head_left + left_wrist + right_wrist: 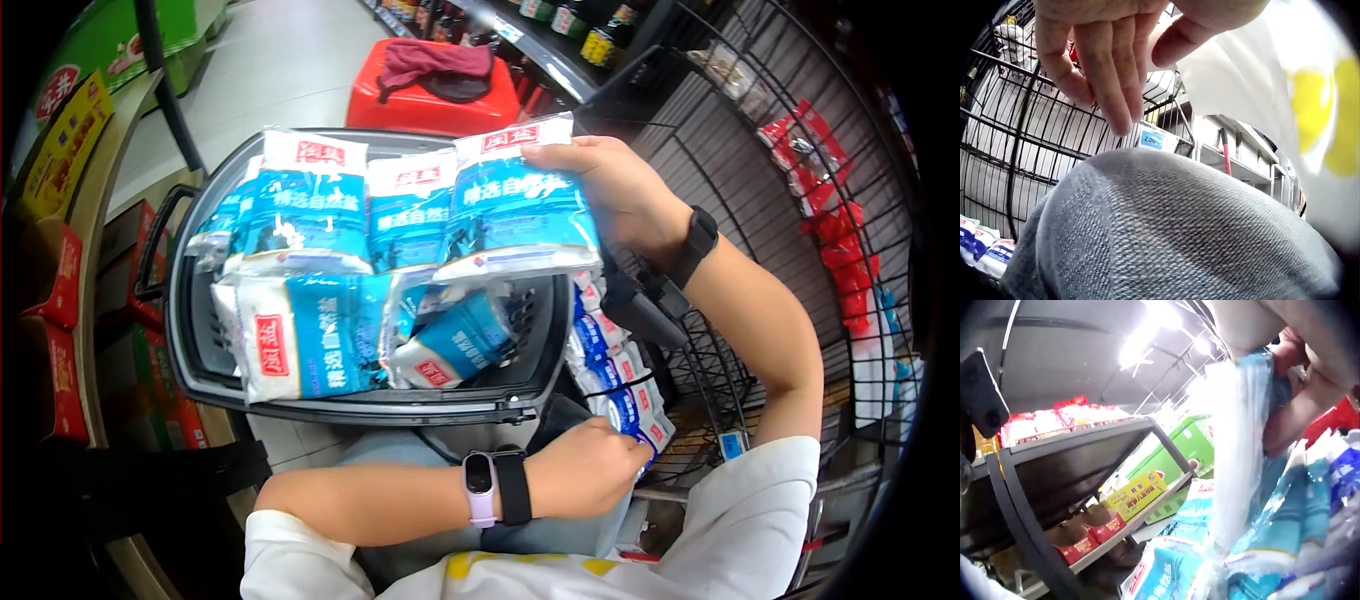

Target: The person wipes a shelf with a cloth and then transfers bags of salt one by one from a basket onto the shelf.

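My right hand [625,190] grips a blue-and-white bag of salt [517,215] by its upper right side, thumb across the front. The bag overlaps the right end of a grey shopping basket [180,340] in the head view. In the right wrist view the fingers [1288,428] curl behind the salt bag [1235,450], which stands edge-on. More salt bags [305,215] fill the basket, some upright, others lying on their sides. Lower down, my left hand [585,465] hangs over a denim knee [1166,212], its fingers loosely bent and holding nothing in the left wrist view.
A black wire cart or rack [720,330] stands at the right, with several blue-and-white packs [625,385] near my left hand. Behind the basket sits a red stool [440,115] with a maroon cloth [435,68]. Shelves with red boxes [65,370] line the left side.
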### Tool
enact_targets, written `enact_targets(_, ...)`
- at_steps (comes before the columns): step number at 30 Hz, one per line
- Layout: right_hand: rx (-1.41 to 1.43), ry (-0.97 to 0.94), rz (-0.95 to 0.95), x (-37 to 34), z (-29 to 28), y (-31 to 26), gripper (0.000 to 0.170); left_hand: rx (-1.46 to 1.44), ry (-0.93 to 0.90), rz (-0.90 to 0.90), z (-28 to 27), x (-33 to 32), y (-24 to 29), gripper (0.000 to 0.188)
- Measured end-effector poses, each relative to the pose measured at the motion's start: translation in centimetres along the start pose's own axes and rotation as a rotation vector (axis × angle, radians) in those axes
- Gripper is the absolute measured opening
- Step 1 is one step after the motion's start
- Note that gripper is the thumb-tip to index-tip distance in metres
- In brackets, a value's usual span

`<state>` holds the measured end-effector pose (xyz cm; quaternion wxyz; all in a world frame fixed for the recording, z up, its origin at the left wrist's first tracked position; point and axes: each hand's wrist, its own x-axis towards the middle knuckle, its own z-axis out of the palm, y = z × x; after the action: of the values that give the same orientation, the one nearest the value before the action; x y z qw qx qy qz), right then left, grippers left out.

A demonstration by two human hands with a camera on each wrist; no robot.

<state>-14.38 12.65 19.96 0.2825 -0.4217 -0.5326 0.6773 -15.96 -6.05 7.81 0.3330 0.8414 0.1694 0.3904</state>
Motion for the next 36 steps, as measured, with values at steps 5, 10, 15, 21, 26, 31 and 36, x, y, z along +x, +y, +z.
enact_targets(5,0.130,0.205,-0.046,-3.8,-5.7,-2.2,0.029,-0.030,0.020,0.001,-0.5,0.2,0.1,0.014)
enact_targets(10,0.193,0.416,-0.173,-5.4,-13.9,-3.2,0.024,-0.045,-0.069,0.009,-0.9,0.0,0.2,0.022)
enact_targets(15,0.151,0.491,-0.255,-4.5,-25.1,-3.0,0.029,-0.059,-0.283,0.055,-1.0,0.2,0.0,0.031)
enact_targets(21,0.078,0.558,-0.029,1.1,-35.1,0.7,0.023,0.012,-0.374,0.169,0.8,0.3,-1.6,0.039)
enact_targets(26,-0.033,0.572,-0.310,7.1,-37.7,4.0,0.024,0.013,-0.422,0.126,0.9,0.9,-2.6,0.041)
enact_targets(31,-0.372,0.758,0.292,10.0,-38.6,7.6,0.033,0.077,-0.418,0.060,1.1,0.9,-3.1,0.042)
enact_targets(36,-0.230,0.615,0.299,9.3,-40.8,9.3,0.029,0.281,-0.477,0.056,0.8,0.0,-2.1,0.040)
